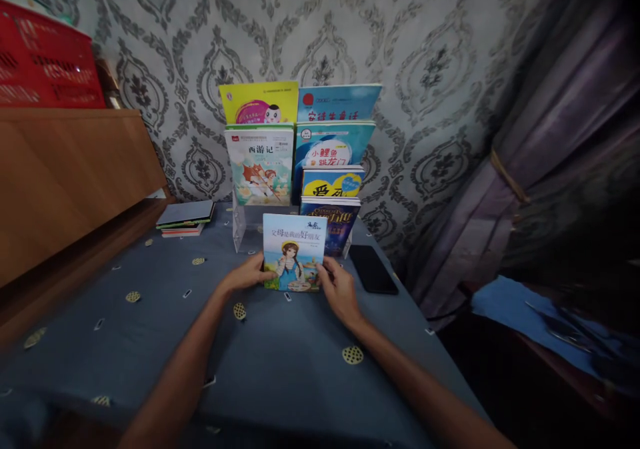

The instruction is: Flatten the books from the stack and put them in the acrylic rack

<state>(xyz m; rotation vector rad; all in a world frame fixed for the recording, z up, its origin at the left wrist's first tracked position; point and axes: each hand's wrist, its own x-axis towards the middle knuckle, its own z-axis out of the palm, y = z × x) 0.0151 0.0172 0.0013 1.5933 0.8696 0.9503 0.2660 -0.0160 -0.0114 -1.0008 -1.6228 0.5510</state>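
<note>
"Scanning from nine o'clock, what shows first?"

"A red plastic crate [45,55] on a brown wooden cabinet [65,175]. Next comes a low stack of thin flat books [184,221] lying on the blue-grey clothed desk [280,375]."

"And the hands?"

"The left hand [247,275] has its fingers clasped on the nine o'clock edge of a pale-blue paperback picture book [294,249]. The right hand [340,290] grips the three o'clock edge the same way. Neither is nearer, since the book sits squarely between them. It is upright with its cover facing the wearer and its long axis running six to twelve. Whether its lower edge touches the desk I cannot tell."

"What lies past it?"

"At twelve o'clock, just behind, is a clear acrylic stepped rack [244,232] holding children's books."

"Any writing?"

"The held cover reads 父母是我的好朋友. In the rack, the white-and-green book [259,165] says 西游记 and the teal book [333,150] says 小鲤鱼跳龙门. The other titles are partly covered."

"Further right?"

"A black slab phone [373,269] lies flat at the right hand's two o'clock, near but apart. A purple tied curtain [550,142] hangs at three o'clock."
</note>
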